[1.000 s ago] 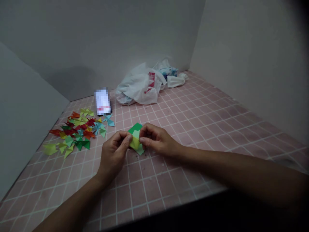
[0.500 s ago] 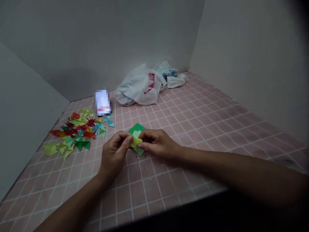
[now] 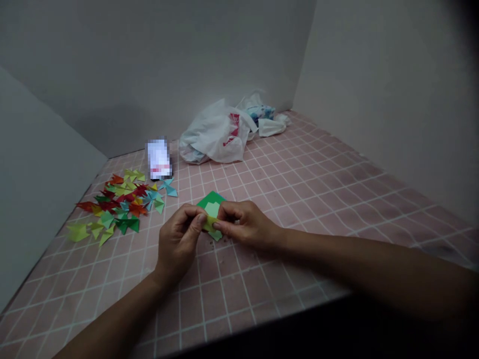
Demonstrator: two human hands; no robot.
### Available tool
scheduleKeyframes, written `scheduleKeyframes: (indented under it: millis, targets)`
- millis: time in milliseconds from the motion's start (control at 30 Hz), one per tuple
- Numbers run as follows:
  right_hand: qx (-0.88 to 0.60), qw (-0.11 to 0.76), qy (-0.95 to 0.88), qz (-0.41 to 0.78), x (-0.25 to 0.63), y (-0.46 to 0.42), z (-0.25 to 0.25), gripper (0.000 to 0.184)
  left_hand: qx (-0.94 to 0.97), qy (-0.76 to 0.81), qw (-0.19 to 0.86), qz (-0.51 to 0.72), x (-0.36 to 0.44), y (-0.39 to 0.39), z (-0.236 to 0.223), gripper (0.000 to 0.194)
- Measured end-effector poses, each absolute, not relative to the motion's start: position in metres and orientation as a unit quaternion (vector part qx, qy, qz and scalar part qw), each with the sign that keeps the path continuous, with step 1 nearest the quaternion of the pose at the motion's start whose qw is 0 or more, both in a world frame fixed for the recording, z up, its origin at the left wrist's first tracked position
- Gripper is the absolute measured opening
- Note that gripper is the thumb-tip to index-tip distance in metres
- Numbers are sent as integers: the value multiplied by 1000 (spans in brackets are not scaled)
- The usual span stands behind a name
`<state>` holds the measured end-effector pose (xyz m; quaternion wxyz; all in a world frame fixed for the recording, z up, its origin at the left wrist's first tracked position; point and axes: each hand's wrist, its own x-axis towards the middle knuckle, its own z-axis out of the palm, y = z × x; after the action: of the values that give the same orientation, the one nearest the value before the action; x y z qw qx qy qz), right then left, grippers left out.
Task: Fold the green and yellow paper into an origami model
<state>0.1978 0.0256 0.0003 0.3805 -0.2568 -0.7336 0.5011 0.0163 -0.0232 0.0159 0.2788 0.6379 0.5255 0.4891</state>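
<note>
Both hands meet over the pink checked table (image 3: 299,189). My left hand (image 3: 178,239) and my right hand (image 3: 245,223) each pinch a small yellow-green folded paper piece (image 3: 210,222) between thumb and fingers. Just behind and under it lies a small stack of green paper squares (image 3: 210,203). Most of the yellow piece is covered by my fingertips.
A spread of several folded paper pieces (image 3: 119,202) in red, green, yellow and blue lies at the left. A blurred white phone-like object (image 3: 158,158) stands behind them. White plastic bags (image 3: 220,132) sit in the far corner against grey walls. The table's near edge runs below my forearms.
The yellow piece has been pressed smaller and lower between my fingertips. Both hands have shifted slightly toward the table and closer together.
</note>
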Motion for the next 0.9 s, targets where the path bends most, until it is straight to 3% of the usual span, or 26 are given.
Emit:
scheduleKeyframes:
  millis: [200,500,633,900]
  targets:
    - [-244,359,-711,553,197,26,0,25,683,519,262,443,18,-21,19,15]
    - [-257,389,-727,504,199,27,-1,24,605,520,373,474,19,-21,15,12]
    - [-254,434,-685,528,199,25,1,18,549,509,446,491,19,-20,11,29]
    - [-231,462,-683,517,198,23,-2,17,567,507,419,496,20,-21,13,12]
